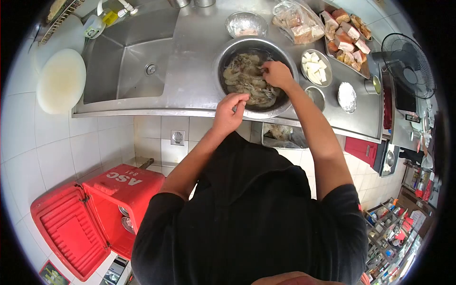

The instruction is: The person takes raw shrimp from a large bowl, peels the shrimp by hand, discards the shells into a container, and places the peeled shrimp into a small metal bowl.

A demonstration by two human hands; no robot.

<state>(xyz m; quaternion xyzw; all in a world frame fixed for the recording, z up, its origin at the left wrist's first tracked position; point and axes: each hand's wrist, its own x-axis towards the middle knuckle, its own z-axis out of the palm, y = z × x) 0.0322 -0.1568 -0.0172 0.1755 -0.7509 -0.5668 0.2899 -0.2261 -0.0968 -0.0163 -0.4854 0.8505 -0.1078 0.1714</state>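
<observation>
Lying in a steel bowl (pixel 278 49) near the front edge of the steel bench (pixel 194 61), right of the sink (pixel 142 85), are raw grey shrimp (pixel 242 76). Over them are 2 hands: the right hand (pixel 277 74), fingers curled, dips among the shrimp, its grip hard to tell. The left hand (pixel 230 111), fingers drawn together, is at the bowl's near side; I cannot tell whether it holds anything.

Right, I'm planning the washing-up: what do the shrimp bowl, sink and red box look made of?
Shrimp bowl: probably stainless steel, smooth, grey, with bright highlights.
Sink: likely stainless steel too, satin, with soft, blurred reflections.
Red box: apparently hard plastic, lightly glossy, with ribs moulded into its open lid.
</observation>
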